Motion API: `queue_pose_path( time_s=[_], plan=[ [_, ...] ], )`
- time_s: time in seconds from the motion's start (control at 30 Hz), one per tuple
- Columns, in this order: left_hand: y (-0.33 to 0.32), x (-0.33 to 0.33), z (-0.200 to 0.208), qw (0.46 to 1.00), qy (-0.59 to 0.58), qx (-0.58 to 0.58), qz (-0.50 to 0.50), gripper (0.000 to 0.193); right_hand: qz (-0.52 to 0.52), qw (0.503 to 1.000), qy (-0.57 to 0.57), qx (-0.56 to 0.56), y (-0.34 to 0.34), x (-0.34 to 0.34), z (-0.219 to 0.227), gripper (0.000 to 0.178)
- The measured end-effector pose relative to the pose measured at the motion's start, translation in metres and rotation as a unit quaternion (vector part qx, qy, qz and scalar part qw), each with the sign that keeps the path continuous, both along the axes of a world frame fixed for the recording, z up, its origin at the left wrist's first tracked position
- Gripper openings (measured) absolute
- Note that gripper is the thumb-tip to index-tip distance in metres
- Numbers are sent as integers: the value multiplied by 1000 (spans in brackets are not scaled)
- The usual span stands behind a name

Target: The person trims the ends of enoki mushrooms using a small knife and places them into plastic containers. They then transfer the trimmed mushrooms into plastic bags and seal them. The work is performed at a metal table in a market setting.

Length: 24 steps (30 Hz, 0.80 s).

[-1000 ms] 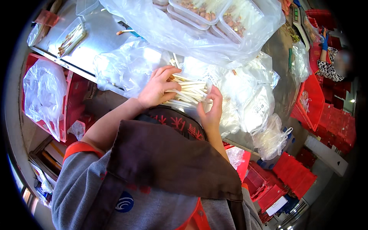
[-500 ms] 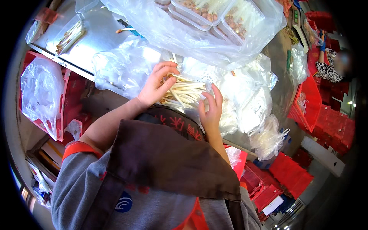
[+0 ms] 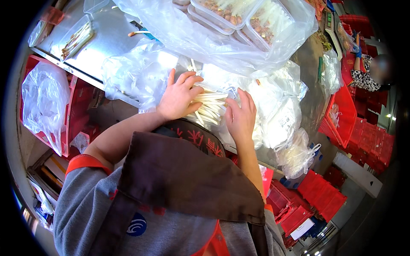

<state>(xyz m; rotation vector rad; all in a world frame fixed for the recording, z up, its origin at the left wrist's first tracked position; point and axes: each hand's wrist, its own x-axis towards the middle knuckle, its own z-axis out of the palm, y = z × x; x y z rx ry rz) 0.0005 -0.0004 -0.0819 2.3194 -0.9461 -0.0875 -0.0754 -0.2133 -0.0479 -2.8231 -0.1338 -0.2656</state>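
A bundle of long white-stemmed mushrooms (image 3: 211, 105) lies crosswise right in front of me, over clear plastic. My left hand (image 3: 180, 96) rests at the bundle's left end, fingers bent but apart, and it covers that end. At the stems' right ends is my right hand (image 3: 241, 116), its fingers raised and a little spread beside the tips. Neither hand closes round the bundle. Beyond it, a large clear plastic bag (image 3: 179, 40) holds several clear tubs (image 3: 228, 16) of similar mushrooms with brown caps.
Another tub of mushrooms (image 3: 78, 41) sits at the far left of the metal table (image 3: 112, 30), near a loose mushroom (image 3: 139, 33). White plastic packs (image 3: 277, 113) lie to the right. Red crates (image 3: 72, 112) stand left and right. A person (image 3: 367, 70) is at the far right.
My left hand has shifted over the bundle's left end and hides the brown caps that showed there. My right hand has moved slightly right, its fingers closer together.
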Motion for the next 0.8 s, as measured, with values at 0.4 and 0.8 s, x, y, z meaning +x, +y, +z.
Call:
queue_pose_path(
  time_s=[0.4,0.8],
  plan=[
    [5,-1,-3,999,17,-44,-2,35,-19,941,210,264,-17,16,0,10],
    [6,5,1,993,85,-76,-36,23,-141,931,20,336,1,-6,-27,13]
  ],
)
